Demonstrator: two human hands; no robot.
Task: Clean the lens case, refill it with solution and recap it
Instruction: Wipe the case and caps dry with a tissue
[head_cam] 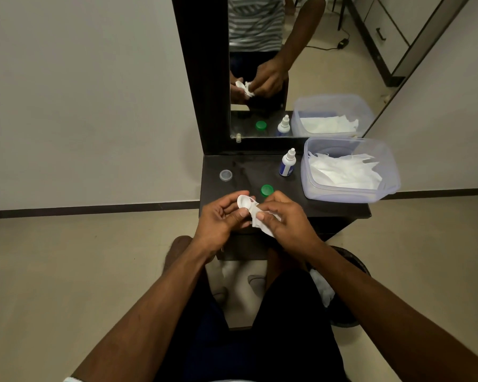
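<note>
My left hand (221, 216) grips the white lens case (245, 203) just above the near edge of the dark table (249, 166), one open well facing up. My right hand (286, 219) pinches a white tissue (260, 220) and presses it against the case's right part. A green cap (267, 190) lies on the table just beyond my hands. A clear cap (226, 175) lies farther left. The solution bottle (287, 163), white with a blue label and its nozzle cap on, stands upright at the back.
A clear plastic box (389, 172) holding white tissues fills the table's right side. A mirror (301, 64) stands behind the table and reflects my hands. A dark bin (353, 271) with crumpled tissue sits on the floor at my right knee.
</note>
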